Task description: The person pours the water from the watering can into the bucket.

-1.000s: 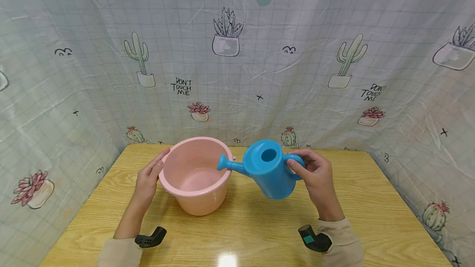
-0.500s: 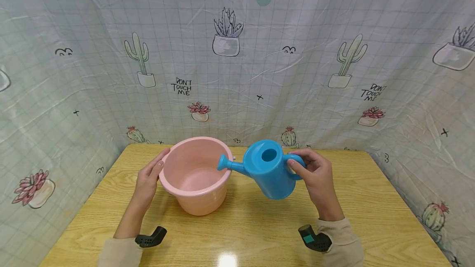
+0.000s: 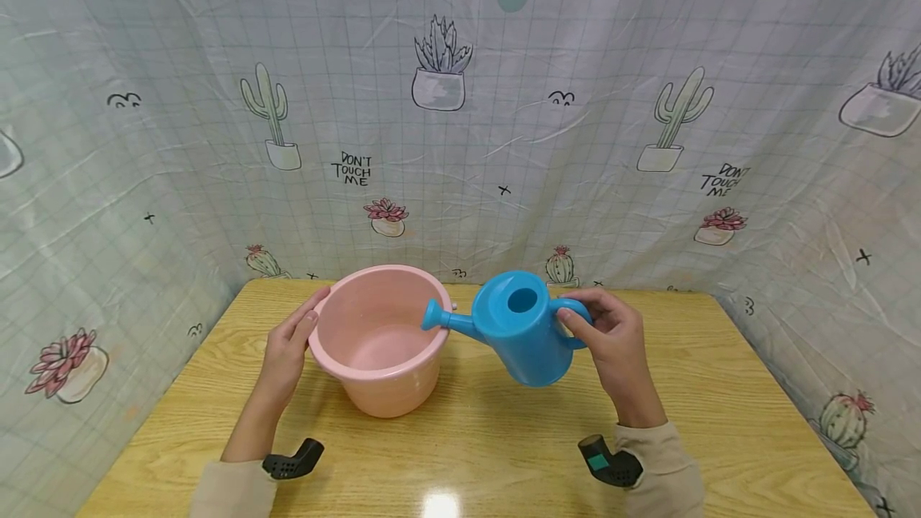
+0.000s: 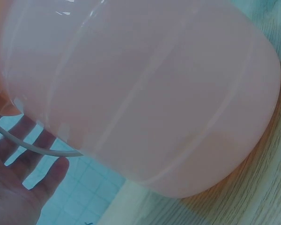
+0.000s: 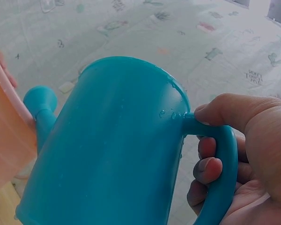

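A pink bucket (image 3: 384, 394) stands on the wooden table, left of centre. My left hand (image 3: 284, 350) lies against the left side of its rim. In the left wrist view the fingers (image 4: 49, 180) look straight and spread beside the bucket wall (image 4: 145, 93), near a thin pale handle. My right hand (image 3: 612, 334) grips the handle of a blue watering can (image 3: 536, 350), thumb on top, fingers curled through the loop. The can's spout reaches over the bucket's right rim. Water drops cling to the can's side (image 5: 126, 131). Whether its base touches the table cannot be told.
The wooden table (image 3: 691, 390) runs back to a cactus-print cloth (image 3: 460, 150), which also hangs along both sides. Black devices (image 3: 293, 460) are strapped to both wrists over beige sleeves. A bright light reflection shows at the table's front.
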Available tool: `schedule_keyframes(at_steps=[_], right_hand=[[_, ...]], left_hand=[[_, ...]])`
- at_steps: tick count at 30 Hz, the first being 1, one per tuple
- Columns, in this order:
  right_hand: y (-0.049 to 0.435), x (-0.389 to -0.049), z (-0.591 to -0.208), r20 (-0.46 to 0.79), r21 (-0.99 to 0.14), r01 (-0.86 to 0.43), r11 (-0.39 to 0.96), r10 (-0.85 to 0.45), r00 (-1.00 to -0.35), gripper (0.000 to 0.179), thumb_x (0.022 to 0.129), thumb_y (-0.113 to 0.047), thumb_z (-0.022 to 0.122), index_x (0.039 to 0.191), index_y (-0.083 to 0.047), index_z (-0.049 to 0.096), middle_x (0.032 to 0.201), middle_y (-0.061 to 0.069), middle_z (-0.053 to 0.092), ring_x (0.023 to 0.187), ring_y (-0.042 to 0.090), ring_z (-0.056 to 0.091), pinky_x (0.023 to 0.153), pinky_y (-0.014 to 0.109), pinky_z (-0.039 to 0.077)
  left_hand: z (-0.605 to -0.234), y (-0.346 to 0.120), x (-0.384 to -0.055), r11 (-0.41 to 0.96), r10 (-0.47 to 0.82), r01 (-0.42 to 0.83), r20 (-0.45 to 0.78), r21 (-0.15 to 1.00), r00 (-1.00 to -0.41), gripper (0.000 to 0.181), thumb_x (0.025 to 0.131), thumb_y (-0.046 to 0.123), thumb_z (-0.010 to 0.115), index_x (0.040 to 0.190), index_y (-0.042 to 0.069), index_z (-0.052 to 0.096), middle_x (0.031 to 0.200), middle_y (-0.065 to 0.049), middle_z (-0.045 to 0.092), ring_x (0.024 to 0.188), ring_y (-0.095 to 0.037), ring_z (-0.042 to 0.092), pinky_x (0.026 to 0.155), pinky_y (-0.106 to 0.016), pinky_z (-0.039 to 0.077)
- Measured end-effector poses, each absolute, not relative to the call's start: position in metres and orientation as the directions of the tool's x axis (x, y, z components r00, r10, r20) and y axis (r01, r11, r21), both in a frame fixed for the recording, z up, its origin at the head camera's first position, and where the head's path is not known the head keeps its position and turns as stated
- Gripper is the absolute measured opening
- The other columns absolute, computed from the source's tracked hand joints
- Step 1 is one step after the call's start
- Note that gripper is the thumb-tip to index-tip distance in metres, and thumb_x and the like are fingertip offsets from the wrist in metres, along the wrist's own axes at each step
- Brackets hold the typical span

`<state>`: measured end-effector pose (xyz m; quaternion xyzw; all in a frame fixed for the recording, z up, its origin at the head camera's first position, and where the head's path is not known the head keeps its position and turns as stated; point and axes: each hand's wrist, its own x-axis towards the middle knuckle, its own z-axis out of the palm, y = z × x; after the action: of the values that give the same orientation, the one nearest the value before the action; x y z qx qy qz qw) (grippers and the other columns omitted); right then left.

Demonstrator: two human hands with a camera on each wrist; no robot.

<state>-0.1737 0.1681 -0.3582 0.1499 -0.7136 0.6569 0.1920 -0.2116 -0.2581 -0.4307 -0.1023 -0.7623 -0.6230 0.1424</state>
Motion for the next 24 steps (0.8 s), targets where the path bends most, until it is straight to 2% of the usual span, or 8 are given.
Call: schedule_keyframes(at_steps=[24], right_hand=[[0.1703, -0.1706, -0.3593, 0.489, -0.87, -0.484, 0.09, 0.039, -0.872, 0.021, 0.088, 0.005, 0.064, 0.108, 0.011, 0.062, 0.095, -0.008, 0.069, 0.083, 0.007, 0.063, 0.078, 0.02, 0.054]], left_hand=[[-0.4308, -0.2557, -0.2043, 0.215, -0.026, 0.331, 0.344, 0.919, -0.939, 0.048, 0.105, 0.032, 0.039, 0.147, 0.009, 0.043, 0.152, -0.007, 0.042, 0.124, 0.014, 0.045, 0.096, -0.005, 0.041]])
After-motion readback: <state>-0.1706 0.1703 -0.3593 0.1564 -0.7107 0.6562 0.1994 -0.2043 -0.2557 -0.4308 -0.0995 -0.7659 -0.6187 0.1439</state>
